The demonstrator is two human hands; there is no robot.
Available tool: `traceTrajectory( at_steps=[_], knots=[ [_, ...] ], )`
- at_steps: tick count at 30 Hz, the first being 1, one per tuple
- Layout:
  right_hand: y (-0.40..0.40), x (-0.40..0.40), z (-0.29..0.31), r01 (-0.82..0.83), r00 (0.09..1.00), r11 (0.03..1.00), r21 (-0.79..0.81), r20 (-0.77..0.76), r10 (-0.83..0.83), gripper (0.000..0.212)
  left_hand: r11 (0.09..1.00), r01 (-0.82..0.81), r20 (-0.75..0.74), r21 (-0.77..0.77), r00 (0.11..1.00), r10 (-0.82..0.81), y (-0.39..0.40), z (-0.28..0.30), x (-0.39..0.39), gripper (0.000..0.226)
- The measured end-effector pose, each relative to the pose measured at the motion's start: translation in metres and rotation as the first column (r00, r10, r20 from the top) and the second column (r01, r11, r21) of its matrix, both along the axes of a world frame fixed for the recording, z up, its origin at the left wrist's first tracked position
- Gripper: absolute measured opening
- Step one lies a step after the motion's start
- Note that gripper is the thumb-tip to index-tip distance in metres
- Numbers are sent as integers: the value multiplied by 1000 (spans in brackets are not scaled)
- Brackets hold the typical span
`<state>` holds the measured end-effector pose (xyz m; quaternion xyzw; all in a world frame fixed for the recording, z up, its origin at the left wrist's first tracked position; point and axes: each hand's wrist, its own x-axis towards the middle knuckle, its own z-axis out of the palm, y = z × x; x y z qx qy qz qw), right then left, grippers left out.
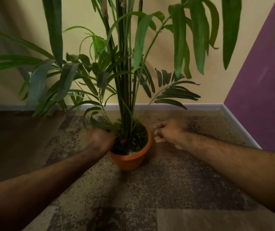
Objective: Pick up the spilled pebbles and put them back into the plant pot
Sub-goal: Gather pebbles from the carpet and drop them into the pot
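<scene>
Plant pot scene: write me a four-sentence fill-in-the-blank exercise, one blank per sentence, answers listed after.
1. The plant pot is coloured ____.
2. The left hand is at the pot's ____ rim.
3. The right hand is beside the pot, over the ____.
4. The wall on the right side of the view is painted ____.

Missing words: orange; left; carpet; purple
</scene>
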<state>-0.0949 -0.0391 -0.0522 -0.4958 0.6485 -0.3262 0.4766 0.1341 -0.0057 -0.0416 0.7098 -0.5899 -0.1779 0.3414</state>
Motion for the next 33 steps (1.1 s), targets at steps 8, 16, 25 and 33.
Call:
traceTrajectory(
  at_steps=[8, 16, 25, 33],
  knots=[
    [18, -84, -25, 43, 985, 999, 26, -166, -38, 13, 917, 338, 96, -210, 941, -325, 24, -18, -69, 16],
    [51, -182, -45, 128, 943, 988, 86, -319, -94, 20, 830, 548, 108, -103, 836, -538, 16, -69, -149, 12],
    [76, -258, -81, 47, 858, 993, 112, -514, 18, 22, 774, 617, 62, 146, 775, -629, 2, -130, -208, 12],
    [79, -270, -122, -156, 766, 973, 169, -601, 227, 38, 759, 587, 40, 281, 783, -621, -9, -164, -245, 33]
  ],
)
